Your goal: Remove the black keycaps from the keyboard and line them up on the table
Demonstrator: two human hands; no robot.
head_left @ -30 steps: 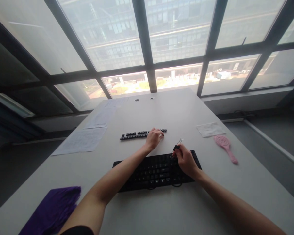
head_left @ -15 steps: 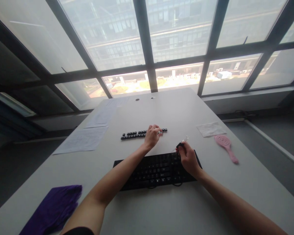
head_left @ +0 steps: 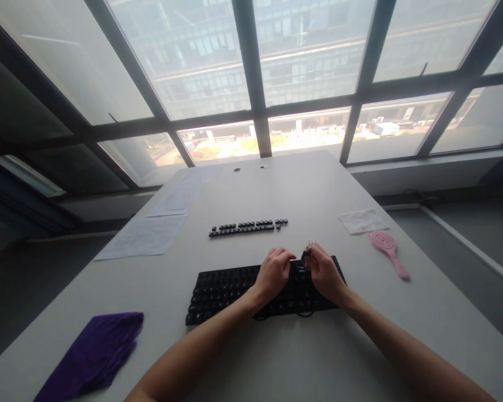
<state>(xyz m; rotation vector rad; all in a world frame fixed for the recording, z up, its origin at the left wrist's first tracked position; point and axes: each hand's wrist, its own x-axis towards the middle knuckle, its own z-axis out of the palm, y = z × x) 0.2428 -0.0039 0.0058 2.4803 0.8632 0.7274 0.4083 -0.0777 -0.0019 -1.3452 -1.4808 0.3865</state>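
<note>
A black keyboard [head_left: 230,285] lies on the white table [head_left: 276,190] in front of me. My right hand [head_left: 324,273] hovers over its right end, fingers pinched on a small black binder clip [head_left: 305,253] with silver wire handles. My left hand [head_left: 272,273] rests over the keyboard just left of the clip, fingers curled towards it; whether it holds anything is hidden. Beyond the keyboard, two short rows of loose black keycaps [head_left: 247,227] lie on the table.
A pink hairbrush [head_left: 388,251] and a white cloth [head_left: 362,221] lie to the right. Paper sheets [head_left: 145,236] sit at the left, a purple cloth [head_left: 96,352] at the near left corner. Large windows rise behind the table's far edge.
My left hand has come back from the row of keycaps to the keyboard, beside my right hand. The right hand with the clip stayed over the keyboard's right end.
</note>
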